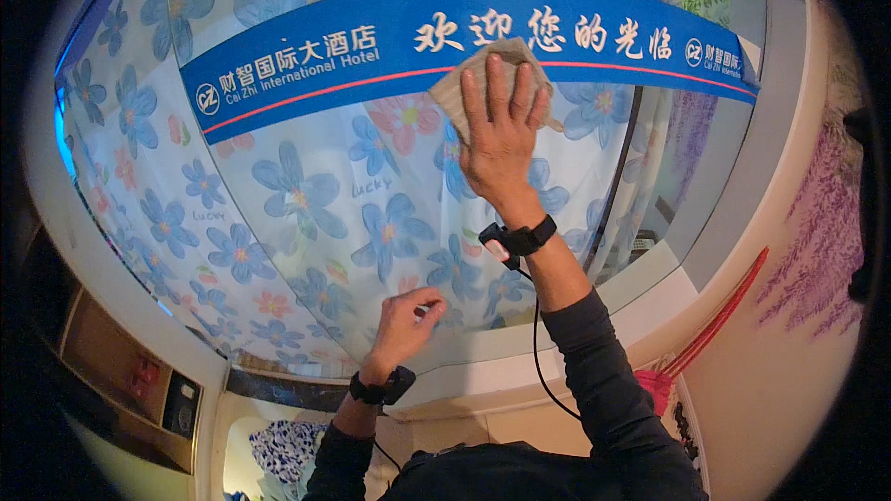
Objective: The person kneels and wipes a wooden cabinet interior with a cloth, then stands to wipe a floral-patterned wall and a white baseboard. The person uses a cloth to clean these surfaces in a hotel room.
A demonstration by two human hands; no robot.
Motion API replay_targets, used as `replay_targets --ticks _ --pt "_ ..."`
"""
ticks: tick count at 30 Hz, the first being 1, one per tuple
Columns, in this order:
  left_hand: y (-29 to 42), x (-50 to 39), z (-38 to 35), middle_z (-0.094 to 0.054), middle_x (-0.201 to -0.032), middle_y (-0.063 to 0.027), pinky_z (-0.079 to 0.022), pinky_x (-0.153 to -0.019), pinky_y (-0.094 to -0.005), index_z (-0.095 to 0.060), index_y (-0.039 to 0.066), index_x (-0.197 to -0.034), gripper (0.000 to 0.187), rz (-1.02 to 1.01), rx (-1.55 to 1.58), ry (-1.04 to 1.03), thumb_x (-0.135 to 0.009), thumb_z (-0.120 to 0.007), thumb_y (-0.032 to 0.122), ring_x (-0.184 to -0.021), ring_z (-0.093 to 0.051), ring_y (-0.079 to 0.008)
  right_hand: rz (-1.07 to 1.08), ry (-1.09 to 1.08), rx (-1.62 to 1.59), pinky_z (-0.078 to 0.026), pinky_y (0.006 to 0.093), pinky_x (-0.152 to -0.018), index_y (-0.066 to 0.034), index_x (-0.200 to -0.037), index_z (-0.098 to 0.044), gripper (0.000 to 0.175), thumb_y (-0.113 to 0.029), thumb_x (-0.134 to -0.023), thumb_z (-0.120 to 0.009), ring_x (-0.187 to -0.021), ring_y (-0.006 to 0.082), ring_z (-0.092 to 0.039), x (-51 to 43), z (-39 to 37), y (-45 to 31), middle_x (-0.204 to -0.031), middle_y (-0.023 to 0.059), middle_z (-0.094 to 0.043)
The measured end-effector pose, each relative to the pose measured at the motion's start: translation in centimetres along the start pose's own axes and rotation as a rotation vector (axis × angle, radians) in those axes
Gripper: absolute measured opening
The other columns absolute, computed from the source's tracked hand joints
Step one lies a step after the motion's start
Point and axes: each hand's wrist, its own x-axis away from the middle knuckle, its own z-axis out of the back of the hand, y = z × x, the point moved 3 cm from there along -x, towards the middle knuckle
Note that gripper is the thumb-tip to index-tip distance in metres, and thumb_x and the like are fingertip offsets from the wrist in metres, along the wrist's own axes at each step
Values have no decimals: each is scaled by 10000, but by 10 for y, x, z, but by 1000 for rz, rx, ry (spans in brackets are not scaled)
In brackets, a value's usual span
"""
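Note:
My right hand (502, 132) is raised with its fingers spread over a folded beige cloth (452, 99), holding it flat against a window pane (445, 223). The cloth overlaps the lower edge of a blue strip (306, 94) that bears white writing and a red line. Lower down, my left hand (407, 323) is loosely curled in front of the glass, with a small gap inside the curled fingers and no object visible in it. Both wrists carry black straps with small devices. Behind the glass hangs a white curtain (299, 195) printed with blue and pink flowers.
A pale window frame (779, 125) borders the pane at the right. Below it is a ledge (487, 376). A red item with long thin parts (703, 334) leans by the right wall. Wooden shelves (115, 355) stand lower left, near patterned fabric (285, 449). A black cable (539, 362) hangs from my right wrist.

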Motion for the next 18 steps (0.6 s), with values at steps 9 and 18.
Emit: replay_targets --ticks 9,18 --pt "-23 -41 113 -736 -890 -112 -566 -641 -322 -695 4 -1011 132 -220 -69 133 -905 -703 82 -722 -706 -203 -285 221 177 -79 682 -1171 -152 -1553 -380 731 -256 -890 -670 -1503 510 -106 -19 -13 -4 -1661 160 -209" --pt "-58 -44 159 -740 -861 -115 -552 -616 -315 -715 9 -995 121 -230 1 209 -891 -724 70 -681 -697 -194 -67 28 27 -68 667 -1188 -221 -1515 -448 740 -396 -847 -714 -1509 498 -113 -30 -55 -144 -1650 115 -260"
